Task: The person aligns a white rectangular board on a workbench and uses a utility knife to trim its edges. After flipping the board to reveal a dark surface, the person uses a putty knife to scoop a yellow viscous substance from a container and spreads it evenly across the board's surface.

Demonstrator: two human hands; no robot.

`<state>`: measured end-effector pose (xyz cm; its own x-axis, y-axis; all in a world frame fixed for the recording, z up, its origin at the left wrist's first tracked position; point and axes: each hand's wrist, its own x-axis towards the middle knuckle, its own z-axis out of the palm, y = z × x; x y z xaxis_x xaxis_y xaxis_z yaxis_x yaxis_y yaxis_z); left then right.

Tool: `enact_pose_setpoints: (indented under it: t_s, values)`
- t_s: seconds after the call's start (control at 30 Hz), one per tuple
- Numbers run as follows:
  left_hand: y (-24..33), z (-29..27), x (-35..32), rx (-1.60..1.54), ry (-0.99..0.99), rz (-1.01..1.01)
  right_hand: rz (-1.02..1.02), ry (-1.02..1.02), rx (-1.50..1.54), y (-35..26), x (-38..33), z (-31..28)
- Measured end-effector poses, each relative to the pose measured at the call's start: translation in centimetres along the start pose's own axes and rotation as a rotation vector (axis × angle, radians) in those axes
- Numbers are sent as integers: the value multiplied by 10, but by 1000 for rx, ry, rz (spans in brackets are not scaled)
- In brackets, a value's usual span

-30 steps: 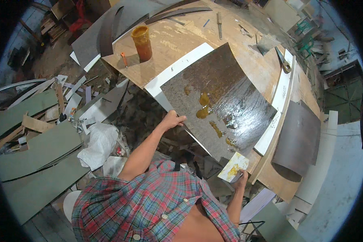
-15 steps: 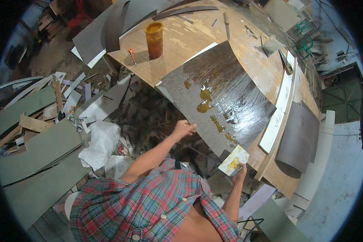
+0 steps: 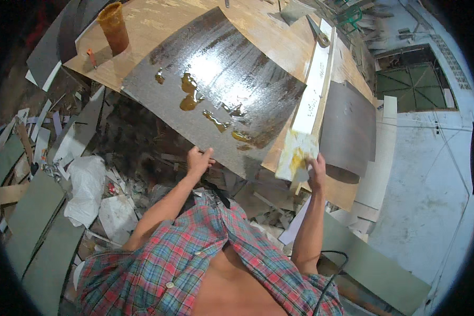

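A dark grey-brown sheet (image 3: 174, 121) lies at the near edge of the workbench, its far part wet and shiny. Thick amber glue (image 3: 189, 95) sits on it in several blobs. At the sheet's near edge, my left hand (image 3: 199, 162) is closed, with thumb and fingers on that edge. My right hand (image 3: 316, 171) grips a flat white spreader (image 3: 296, 152) smeared with yellow glue. That spreader is held beside the sheet's near right corner, over the near end of a long white strip (image 3: 312, 87).
An amber-stained tub (image 3: 114, 30) and an orange cutter (image 3: 92, 58) stand and lie at the bench's left. A handsaw (image 3: 318, 32) rests on the white strip. Another dark curved sheet (image 3: 347, 126) hangs at the right. Offcuts and a white sack (image 3: 84, 189) litter the floor.
The view has swung to the right. My right hand has carried the spreader away from the sheet's near corner, toward the white strip. My left hand stays at the near edge.
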<state>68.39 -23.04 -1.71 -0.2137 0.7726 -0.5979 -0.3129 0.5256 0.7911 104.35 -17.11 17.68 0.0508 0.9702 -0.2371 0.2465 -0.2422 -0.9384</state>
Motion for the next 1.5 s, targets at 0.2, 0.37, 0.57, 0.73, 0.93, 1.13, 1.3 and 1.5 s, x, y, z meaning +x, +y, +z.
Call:
enact_pose_setpoints:
  t_s: [0.2,0.37,0.57,0.73,0.93,1.13,1.3,1.5]
  values:
    - [0,2,-11,93,86,84,-427,-381,-650,-71,89,93]
    - [-9,16,-14,49,152,102,-821,-776,-1005,-72,151,180]
    - [-11,33,-14,-12,170,131,-871,-1008,-1126,-19,196,221]
    - [-22,33,-12,-46,268,146,-1004,-1044,-1219,-27,181,209]
    - [-18,39,-19,-33,347,190,-1044,-1047,-1191,1,151,133]
    - [-22,41,-13,203,517,294,-676,-897,-1241,-8,136,88]
    - [-12,42,-12,201,574,276,-652,-743,-1184,-30,143,110]
    - [-15,55,-11,115,733,353,-449,-840,-1242,-26,171,123]
